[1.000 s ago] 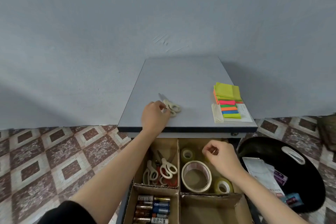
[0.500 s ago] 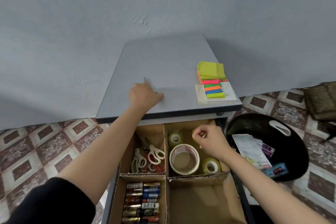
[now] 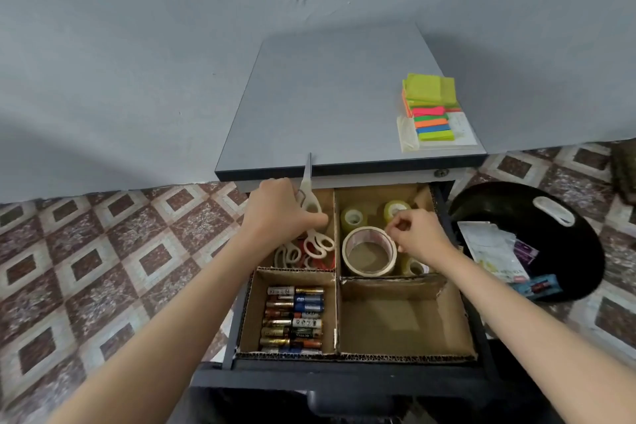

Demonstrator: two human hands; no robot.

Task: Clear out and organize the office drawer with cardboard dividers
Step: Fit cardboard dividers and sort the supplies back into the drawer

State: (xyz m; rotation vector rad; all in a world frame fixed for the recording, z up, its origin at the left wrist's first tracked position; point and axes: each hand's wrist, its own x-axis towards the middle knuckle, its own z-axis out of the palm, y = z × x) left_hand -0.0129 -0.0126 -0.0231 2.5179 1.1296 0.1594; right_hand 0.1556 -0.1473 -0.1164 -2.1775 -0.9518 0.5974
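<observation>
The open drawer (image 3: 457, 330) has cardboard dividers (image 3: 337, 272) making several compartments. My left hand (image 3: 278, 210) grips white scissors (image 3: 308, 189), blade pointing up, over the back left compartment, where more scissors (image 3: 309, 251) lie. Batteries (image 3: 296, 320) fill the front left compartment. My right hand (image 3: 418, 231), fingers curled with the fingertips pinched, hovers over the back right compartment with a large tape roll (image 3: 370, 251) and small tape rolls (image 3: 352, 218). Whether that hand holds anything I cannot tell. The front right compartment (image 3: 399, 320) holds nothing.
Stacked sticky notes (image 3: 432, 107) lie on the grey cabinet top (image 3: 327, 107). A black bin (image 3: 550, 237) with papers and wrappers stands on the tiled floor to the right. A grey wall rises behind.
My left hand lifted the white scissors off the cabinet top and brought them down over the back left compartment. My right hand stayed over the tape rolls.
</observation>
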